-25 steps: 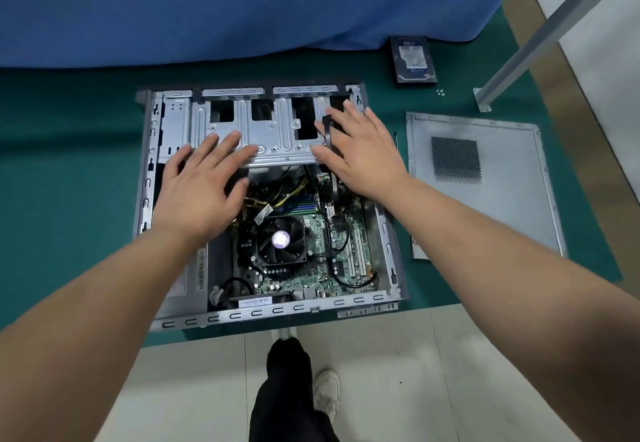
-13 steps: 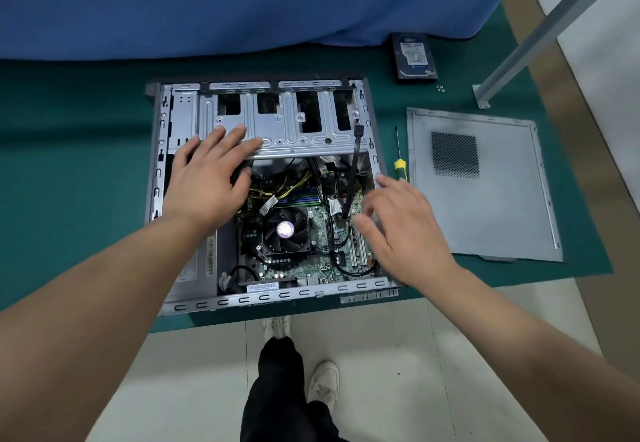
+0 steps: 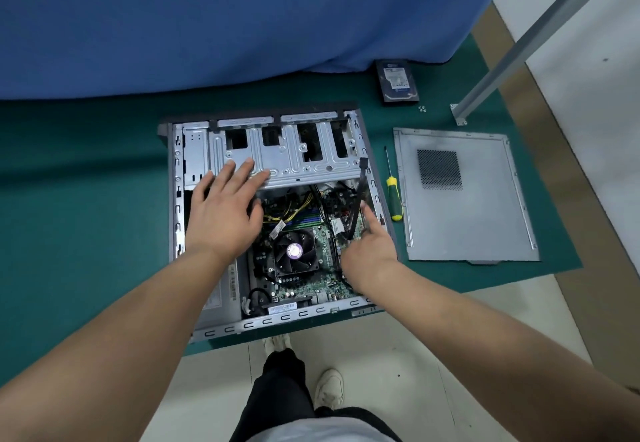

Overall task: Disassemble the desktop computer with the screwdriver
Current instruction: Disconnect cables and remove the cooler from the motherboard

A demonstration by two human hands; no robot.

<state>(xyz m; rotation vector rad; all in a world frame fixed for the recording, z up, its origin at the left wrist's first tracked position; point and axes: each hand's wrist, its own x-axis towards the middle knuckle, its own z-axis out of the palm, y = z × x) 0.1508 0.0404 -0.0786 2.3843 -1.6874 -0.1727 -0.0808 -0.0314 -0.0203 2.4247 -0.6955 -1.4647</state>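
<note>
The open desktop case lies flat on the green mat, showing the motherboard and the CPU fan. My left hand rests flat with straight fingers on the left part of the metal drive cage. My right hand is inside the case at the right. It pinches the lower end of a black flat cable, the index finger pointing up along it. The yellow and green screwdriver lies on the mat just right of the case, untouched.
The removed grey side panel lies right of the screwdriver. A hard drive and a few loose screws sit at the back right, near the foot of a slanted metal post. Blue cloth hangs behind.
My right hand left the drive cage, came down the right side of the case and closed on the black cable's lower end. My left hand stayed on the cage.
</note>
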